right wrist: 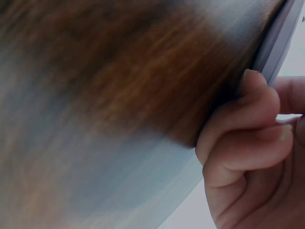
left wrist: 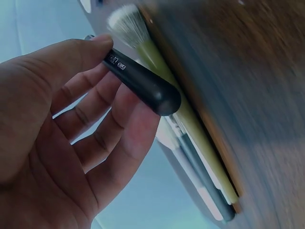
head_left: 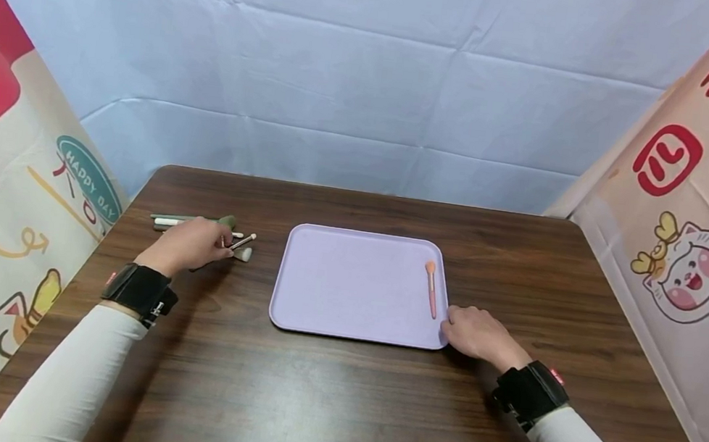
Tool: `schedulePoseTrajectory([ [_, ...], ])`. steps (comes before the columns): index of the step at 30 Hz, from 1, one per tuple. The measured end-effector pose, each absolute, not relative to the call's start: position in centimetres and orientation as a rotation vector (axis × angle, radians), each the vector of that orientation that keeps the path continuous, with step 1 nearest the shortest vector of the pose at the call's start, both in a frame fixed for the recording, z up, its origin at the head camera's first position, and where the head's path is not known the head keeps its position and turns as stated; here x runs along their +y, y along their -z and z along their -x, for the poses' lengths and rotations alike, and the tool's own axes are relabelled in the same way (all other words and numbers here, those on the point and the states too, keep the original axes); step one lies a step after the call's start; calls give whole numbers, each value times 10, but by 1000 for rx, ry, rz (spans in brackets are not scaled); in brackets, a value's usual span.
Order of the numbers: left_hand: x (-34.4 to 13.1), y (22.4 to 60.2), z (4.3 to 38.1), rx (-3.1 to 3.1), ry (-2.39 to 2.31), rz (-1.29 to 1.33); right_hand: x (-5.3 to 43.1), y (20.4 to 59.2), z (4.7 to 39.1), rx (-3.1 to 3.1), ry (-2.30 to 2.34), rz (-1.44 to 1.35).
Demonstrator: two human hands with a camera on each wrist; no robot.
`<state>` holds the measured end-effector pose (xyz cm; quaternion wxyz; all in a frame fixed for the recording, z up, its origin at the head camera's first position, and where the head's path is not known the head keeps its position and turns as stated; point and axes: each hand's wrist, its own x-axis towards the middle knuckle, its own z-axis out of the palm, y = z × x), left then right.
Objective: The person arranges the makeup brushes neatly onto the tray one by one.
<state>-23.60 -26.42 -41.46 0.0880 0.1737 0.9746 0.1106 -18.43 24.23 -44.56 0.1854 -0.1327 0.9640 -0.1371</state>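
My left hand [head_left: 193,243] pinches a makeup brush by its black handle [left wrist: 147,88], between thumb and fingers. The rounded handle end with small white lettering points away from the thumb in the left wrist view; which bristle head belongs to it I cannot tell. Beside and beyond it lie several other brushes, among them a yellow-green one [left wrist: 164,71] with pale bristles and a dark green handle [left wrist: 202,167]. My right hand [head_left: 479,334] grips the near right corner of a lilac tray [head_left: 353,286], its fingers curled at the rim. On the tray lies a pink brush [head_left: 431,292].
The dark wooden table [head_left: 308,398] carries the tray at its middle and the brushes at its left. Pale blue cloth [head_left: 343,88] hangs behind. Printed sheets flank both sides, the right sheet [head_left: 669,286] along the table's edge.
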Motion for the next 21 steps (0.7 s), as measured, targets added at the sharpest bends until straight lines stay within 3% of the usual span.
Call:
schedulePoseTrajectory([
  [21,-218,412,250,2929,-415,-452,242,445,185,2699,396,350],
])
